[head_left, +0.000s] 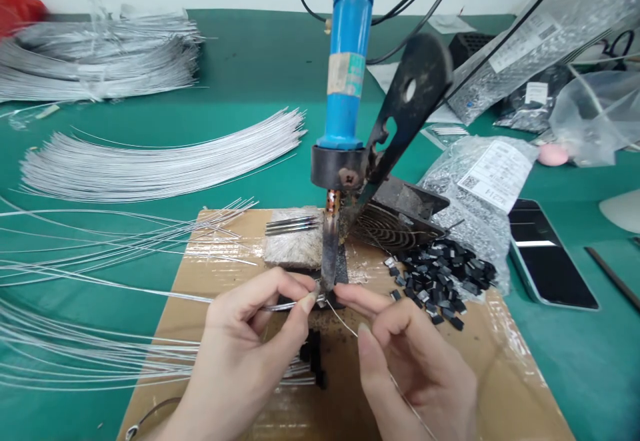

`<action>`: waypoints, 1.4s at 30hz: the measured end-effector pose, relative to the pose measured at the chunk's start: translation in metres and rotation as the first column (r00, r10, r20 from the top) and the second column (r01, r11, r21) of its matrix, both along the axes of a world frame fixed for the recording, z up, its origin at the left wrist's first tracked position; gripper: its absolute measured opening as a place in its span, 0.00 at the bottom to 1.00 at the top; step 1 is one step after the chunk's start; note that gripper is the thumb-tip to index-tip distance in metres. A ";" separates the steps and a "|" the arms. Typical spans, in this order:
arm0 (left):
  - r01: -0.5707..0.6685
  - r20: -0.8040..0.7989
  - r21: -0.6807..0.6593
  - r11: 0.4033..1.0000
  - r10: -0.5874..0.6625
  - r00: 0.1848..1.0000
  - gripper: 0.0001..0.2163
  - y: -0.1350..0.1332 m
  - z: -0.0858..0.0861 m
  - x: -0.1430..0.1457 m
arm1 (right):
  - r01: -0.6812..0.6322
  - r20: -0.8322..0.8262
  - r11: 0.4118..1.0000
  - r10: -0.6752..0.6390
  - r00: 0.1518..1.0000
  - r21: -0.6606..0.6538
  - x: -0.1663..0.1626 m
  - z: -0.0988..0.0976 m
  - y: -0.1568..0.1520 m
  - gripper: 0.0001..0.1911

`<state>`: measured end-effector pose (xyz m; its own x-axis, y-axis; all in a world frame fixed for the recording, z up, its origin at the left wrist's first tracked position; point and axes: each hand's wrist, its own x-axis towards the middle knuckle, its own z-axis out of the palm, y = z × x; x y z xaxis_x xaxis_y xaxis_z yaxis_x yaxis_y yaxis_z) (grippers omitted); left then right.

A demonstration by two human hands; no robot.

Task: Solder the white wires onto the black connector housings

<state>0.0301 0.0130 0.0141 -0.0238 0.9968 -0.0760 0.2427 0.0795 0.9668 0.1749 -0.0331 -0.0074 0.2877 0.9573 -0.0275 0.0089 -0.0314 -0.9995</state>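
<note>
A blue-handled soldering iron [345,94] is held upright in a black metal stand [413,84], its tip pointing down between my hands. My left hand [265,334] pinches a silver-grey wire [190,296] that comes in from the left. Its end, with a small metallic piece, lies right by the iron's tip; a shiny slim metal part also shows between those fingers, its kind unclear. In my right hand [410,354], closed thumb and fingers hold a thin solder wire [343,321], which reaches up to the tip. The exact contact there is too small to make out.
Under the hands lies a cardboard sheet [200,254]. Small black connectors [440,281] are heaped to the right, near a phone [553,254] and bubble-wrap bags [480,181]. Wire bundles [165,161] lie left. Several wires with black ends [314,361] rest below my left hand.
</note>
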 end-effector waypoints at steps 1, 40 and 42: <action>0.001 0.005 0.003 1.000 -0.001 1.000 0.07 0.000 0.000 0.000 | 0.004 0.005 1.000 -0.004 1.000 0.000 0.000 0.000 0.000 0.13; -0.006 -0.004 0.069 0.998 0.006 1.000 0.08 -0.002 0.000 0.002 | 0.058 0.048 0.996 -0.061 0.997 0.060 -0.001 -0.006 0.000 0.12; -0.005 -0.005 0.071 0.997 0.005 1.000 0.08 -0.003 0.000 0.002 | 0.060 0.078 0.996 -0.065 0.995 0.062 0.000 -0.006 -0.001 0.12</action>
<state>0.0319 0.0102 0.0140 -0.0293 0.9996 -0.0051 0.2471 0.0122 0.9689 0.1749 -0.0338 -0.0129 0.3462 0.9366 0.0548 0.0890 0.0253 -0.9957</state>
